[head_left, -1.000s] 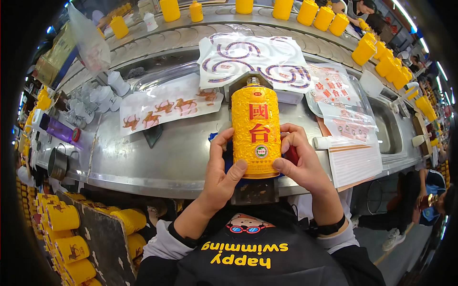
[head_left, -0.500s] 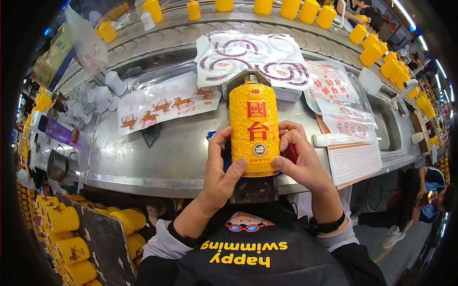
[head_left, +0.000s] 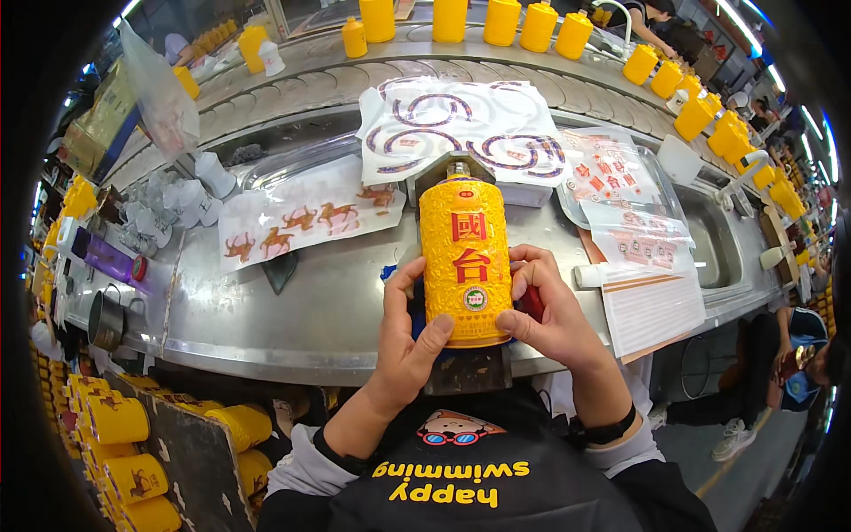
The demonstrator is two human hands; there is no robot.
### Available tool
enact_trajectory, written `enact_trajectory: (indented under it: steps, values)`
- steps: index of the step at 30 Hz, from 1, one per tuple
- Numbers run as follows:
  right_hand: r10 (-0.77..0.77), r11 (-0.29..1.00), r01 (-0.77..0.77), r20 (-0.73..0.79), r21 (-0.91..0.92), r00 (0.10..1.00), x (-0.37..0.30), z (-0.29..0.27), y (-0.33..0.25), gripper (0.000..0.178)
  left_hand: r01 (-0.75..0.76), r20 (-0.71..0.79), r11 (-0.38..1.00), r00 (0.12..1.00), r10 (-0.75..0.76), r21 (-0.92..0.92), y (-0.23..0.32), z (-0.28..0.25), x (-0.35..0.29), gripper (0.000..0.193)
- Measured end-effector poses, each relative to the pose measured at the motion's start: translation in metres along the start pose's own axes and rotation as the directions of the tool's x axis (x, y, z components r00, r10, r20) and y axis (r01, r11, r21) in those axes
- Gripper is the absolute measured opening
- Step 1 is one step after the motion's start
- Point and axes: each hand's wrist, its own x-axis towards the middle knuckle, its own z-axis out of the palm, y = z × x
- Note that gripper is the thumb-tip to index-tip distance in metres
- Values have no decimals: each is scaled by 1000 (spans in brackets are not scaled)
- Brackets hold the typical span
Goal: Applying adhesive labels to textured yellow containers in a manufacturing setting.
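Observation:
A yellow embossed bottle (head_left: 465, 230) with large red characters and a small round green-and-white label lies on its back, neck pointing away from me. Its neck rests in a grey metal holder (head_left: 417, 181), and a dark block (head_left: 470, 371) sticks out below its base. My left hand (head_left: 403, 337) is curled against the bottle's lower left side, thumb on its front near the base. On the opposite side my right hand (head_left: 551, 315) grips it the same way, its thumb at the lower edge. A red object (head_left: 532, 303) shows partly behind my right fingers.
Decal sheets lie around: horses (head_left: 310, 217) left, purple swirls (head_left: 425, 124) ahead, red characters (head_left: 612, 168) right. A sink (head_left: 714, 235) is at far right. White cups (head_left: 177, 204), a purple bottle (head_left: 111, 257) and a pot (head_left: 106, 317) stand left. Yellow bottles (head_left: 537, 27) line the conveyor.
Yellow bottles on the far conveyor have shifted left. My view has tilted slightly, so the counter sits lower in the picture. Both hands keep their hold on the bottle.

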Motion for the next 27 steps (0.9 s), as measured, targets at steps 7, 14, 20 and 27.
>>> enact_trajectory:
  steps: [7, 14, 20, 27]
  values:
    - [20, 999, -20, 0, 30, 1000, 1, 3, -3, 42, 4, -6, 1000, 1000, -4, -7, 2, 0, 0, 60]
    - [69, 990, -70, 7, 123, 998, 0, 3, 0, 48, 80, 16, 975, 997, -79, -207, 8, -3, 2, 64]
    - [100, 990, -100, 10, 97, 995, 0, 3, -2, 48, 22, 15, 996, 1000, -21, -90, 2, -1, 2, 66]
    - [29, 999, -28, -22, 41, 999, 2, 3, -5, 43, 35, -15, 998, 999, -36, -44, 0, 1, 1, 65]
